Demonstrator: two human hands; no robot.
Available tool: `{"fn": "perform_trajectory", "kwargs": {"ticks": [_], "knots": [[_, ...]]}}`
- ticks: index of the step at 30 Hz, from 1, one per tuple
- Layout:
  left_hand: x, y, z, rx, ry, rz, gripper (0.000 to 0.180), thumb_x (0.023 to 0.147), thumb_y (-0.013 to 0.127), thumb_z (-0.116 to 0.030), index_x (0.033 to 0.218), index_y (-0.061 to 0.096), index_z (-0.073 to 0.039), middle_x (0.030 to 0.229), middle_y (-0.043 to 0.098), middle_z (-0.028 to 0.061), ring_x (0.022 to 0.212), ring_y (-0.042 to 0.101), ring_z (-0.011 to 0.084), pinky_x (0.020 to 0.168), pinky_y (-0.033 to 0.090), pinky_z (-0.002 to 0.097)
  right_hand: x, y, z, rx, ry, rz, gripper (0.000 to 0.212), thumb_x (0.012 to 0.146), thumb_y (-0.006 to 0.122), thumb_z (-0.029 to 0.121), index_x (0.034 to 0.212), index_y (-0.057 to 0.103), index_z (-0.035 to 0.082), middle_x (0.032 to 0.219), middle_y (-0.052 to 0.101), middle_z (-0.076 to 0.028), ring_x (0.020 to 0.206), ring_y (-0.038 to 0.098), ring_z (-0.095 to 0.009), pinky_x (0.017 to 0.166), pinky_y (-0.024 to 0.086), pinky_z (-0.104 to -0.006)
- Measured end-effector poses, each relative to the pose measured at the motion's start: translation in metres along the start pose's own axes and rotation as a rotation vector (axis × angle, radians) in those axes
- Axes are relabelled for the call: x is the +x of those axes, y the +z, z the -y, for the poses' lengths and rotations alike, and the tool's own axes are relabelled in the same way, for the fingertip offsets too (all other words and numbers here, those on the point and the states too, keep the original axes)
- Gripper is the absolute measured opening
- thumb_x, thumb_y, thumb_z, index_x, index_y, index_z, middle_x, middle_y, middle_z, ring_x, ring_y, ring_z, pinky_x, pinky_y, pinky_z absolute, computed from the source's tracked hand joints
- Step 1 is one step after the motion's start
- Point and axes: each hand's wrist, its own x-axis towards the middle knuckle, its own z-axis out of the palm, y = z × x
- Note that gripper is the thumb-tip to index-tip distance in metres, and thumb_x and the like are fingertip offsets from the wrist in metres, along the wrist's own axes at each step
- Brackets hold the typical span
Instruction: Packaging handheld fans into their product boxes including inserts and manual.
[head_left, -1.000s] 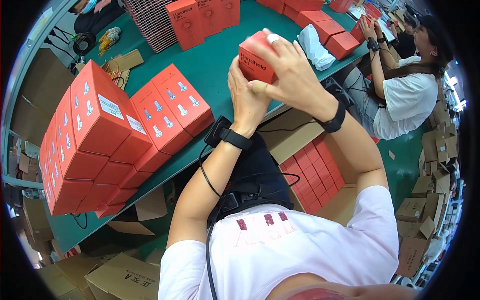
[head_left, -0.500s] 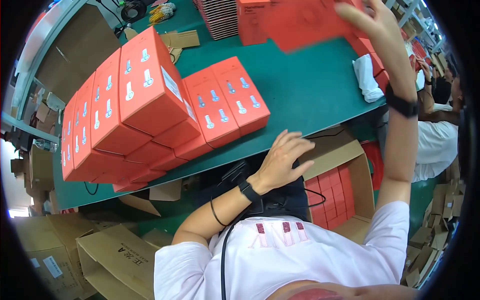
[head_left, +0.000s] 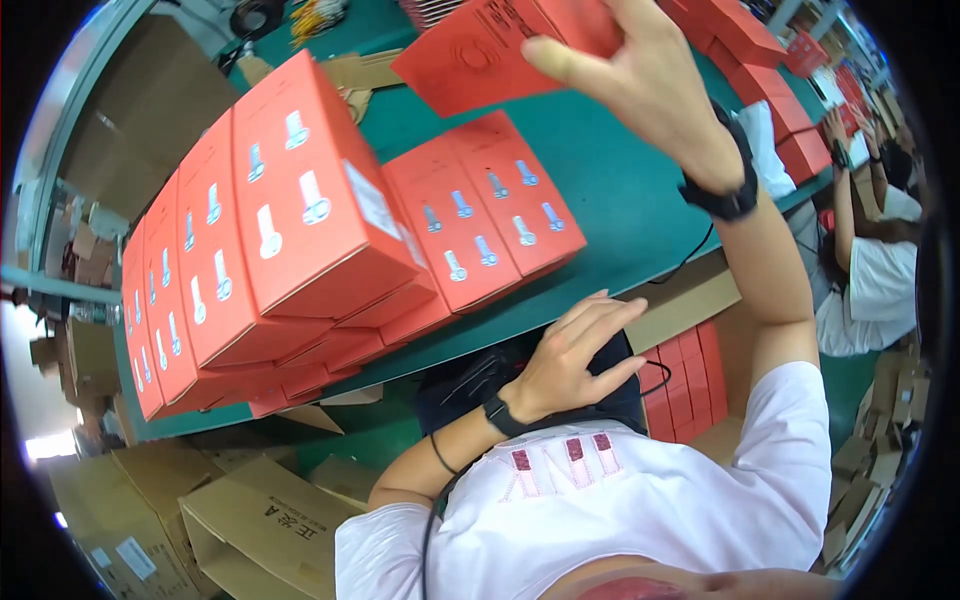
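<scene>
Over the far part of the green table (head_left: 630, 190), my right hand (head_left: 650, 95) grips a red cardboard box (head_left: 470, 65) with thumb and fingers. That box is tilted, and its far end is partly behind my hand. Close to the table's front edge, my left hand (head_left: 570, 365) hovers with fingers spread and nothing in it. To its left stands a tall stack of red boxes (head_left: 340, 255) printed with small handheld fans. A lower pair of the same boxes (head_left: 480, 225) adjoins the stack's right side.
An open brown carton (head_left: 690, 307) beside my lap holds several small red boxes. More red boxes (head_left: 755, 85) line the table's far right, with a white packet (head_left: 765, 145) beside them. Empty cartons (head_left: 260, 525) lie at lower left. Another person's hands (head_left: 850, 130) work at far right.
My right hand has brought the red box leftward and nearer, toward the stacks. My left hand stays open near the table edge. The whole view has shifted slightly.
</scene>
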Motion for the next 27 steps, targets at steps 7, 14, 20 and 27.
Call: {"fn": "perform_trajectory", "kwargs": {"ticks": [7, 14, 20, 27], "knots": [[0.066, -0.024, -0.087, 0.757, 0.363, -0.231, 0.122, 0.062, 0.095, -0.036, 0.155, 0.026, 0.001, 0.15, 0.04, 0.0286, 0.133, 0.045, 0.047, 0.115, 0.025, 0.0645, -0.15, -0.06, 0.014, 0.448, 0.21, -0.078, 0.079, 0.082, 0.081, 0.021, 0.149, 0.041, 0.006, 0.127, 0.058, -0.012, 0.109, 0.066, -0.019, 0.093, 0.053, -0.0318], [0.07, 0.003, -0.106, 0.656, 0.211, 0.33, 0.115, 0.058, 0.093, -0.019, 0.155, 0.035, -0.001, 0.132, 0.057, 0.0185, 0.118, 0.057, 0.0365, 0.093, 0.053, 0.0437, -0.24, -0.09, 0.013, 1.024, 0.619, 0.109, 0.061, 0.094, 0.065, 0.024, 0.147, 0.046, 0.003, 0.127, 0.058, -0.013, 0.111, 0.062, -0.016, 0.094, 0.052, -0.0305], [0.027, 0.027, -0.086, 0.662, 0.074, 0.42, 0.103, 0.058, 0.093, -0.02, 0.147, 0.044, -0.002, 0.129, 0.059, 0.0131, 0.112, 0.055, 0.0347, 0.095, 0.049, 0.0452, -0.287, -0.068, 0.01, 1.064, 0.8, 0.199, 0.061, 0.087, 0.073, 0.017, 0.141, 0.05, 0.003, 0.124, 0.061, -0.013, 0.11, 0.062, -0.017, 0.096, 0.053, -0.0341], [0.001, 0.037, -0.066, 0.66, -0.001, 0.54, 0.087, 0.059, 0.091, -0.016, 0.137, 0.054, -0.005, 0.122, 0.063, 0.0099, 0.108, 0.055, 0.0341, 0.092, 0.049, 0.0432, -0.318, -0.047, 0.0, 0.75, 0.744, 0.36, 0.064, 0.08, 0.076, 0.021, 0.136, 0.052, 0.002, 0.117, 0.064, -0.015, 0.102, 0.066, -0.022, 0.092, 0.055, -0.0336]]}}
